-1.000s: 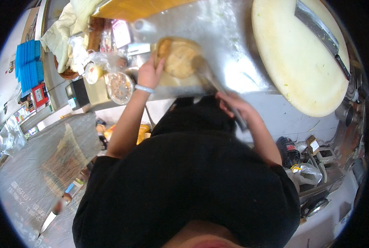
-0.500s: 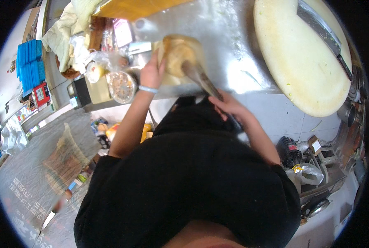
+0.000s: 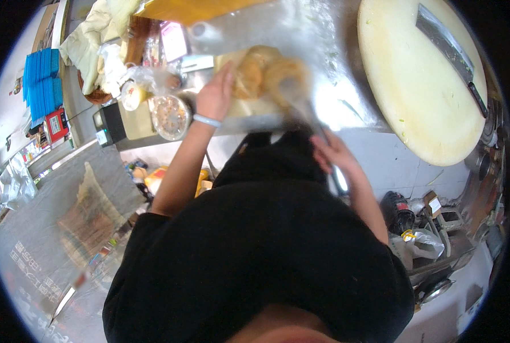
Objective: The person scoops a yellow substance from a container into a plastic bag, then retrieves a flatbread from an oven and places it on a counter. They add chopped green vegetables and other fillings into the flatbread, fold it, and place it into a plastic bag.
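Note:
Golden-brown, round flat food lies on a tan paper sheet on the metal counter, blurred and showing as two lobes. My left hand, with a pale band at the wrist, has its fingers closed at the sheet’s left edge. My right hand grips a long metal utensil, whose blurred head is over the food’s right part. Left of my left hand sit a clear container of speckled food, a yellow-filled cup and thin plastic bags.
A large round cutting board carrying a cleaver fills the counter’s right. Pale cloths, an orange board and a black box are at the left and back. Blue stacked items stand at the far left.
The utensil’s head moved leftward onto the food, then back right. The food now spreads wider rightward in two blurred lobes. My right hand shifted left, then right again; my left hand moved slightly up.

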The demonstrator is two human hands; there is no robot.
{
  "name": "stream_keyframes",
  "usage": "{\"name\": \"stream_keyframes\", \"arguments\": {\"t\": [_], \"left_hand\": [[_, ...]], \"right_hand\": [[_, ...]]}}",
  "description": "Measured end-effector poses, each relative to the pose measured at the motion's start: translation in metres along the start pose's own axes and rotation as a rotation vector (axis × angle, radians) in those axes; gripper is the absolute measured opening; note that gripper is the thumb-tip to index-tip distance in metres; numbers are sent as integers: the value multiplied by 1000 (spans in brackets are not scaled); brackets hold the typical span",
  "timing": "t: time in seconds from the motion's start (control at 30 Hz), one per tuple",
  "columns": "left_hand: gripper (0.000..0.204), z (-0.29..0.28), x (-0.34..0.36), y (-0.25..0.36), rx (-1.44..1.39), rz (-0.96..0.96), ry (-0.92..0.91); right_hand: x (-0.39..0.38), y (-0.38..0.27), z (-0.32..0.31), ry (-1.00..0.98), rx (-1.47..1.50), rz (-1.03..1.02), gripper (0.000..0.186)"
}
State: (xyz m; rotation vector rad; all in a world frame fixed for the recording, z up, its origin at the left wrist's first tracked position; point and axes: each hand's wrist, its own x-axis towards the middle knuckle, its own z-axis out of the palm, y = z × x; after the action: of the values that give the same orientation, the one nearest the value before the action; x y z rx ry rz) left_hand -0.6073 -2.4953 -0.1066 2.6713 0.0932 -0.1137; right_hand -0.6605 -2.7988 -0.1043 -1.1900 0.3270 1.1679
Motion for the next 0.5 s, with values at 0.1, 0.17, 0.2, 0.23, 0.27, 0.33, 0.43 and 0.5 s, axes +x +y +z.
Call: {"name": "stream_keyframes", "arguments": {"t": [0.1, 0.17, 0.2, 0.23, 0.27, 0.33, 0.43, 0.5], "left_hand": [[35, -15, 7, 10, -11, -68, -14], [34, -8, 7, 5, -29, 7, 47], [33, -5, 8, 3, -39, 44, 82], [33, -6, 9, 5, -7, 100, 83], [34, -6, 9, 9, 27, 154, 86], [35, -5, 6, 14, 56, 139, 49], [40, 1, -2, 16, 186, 295, 94], [48, 16, -11, 11, 136, 311, -6]], "right_hand": [[-22, -1, -18, 14, 72, -34, 28], [-22, -6, -16, -24, 140, 0, 27], [-16, -9, -10, -50, 178, 26, 27], [-9, -11, -3, -81, 216, 50, 26], [4, -11, 0, -175, 130, -38, 25], [34, -23, 20, -240, 107, 29, 25], [71, -19, 34, -284, 165, 104, 27], [69, -29, 40, -261, 176, 162, 28]]}}
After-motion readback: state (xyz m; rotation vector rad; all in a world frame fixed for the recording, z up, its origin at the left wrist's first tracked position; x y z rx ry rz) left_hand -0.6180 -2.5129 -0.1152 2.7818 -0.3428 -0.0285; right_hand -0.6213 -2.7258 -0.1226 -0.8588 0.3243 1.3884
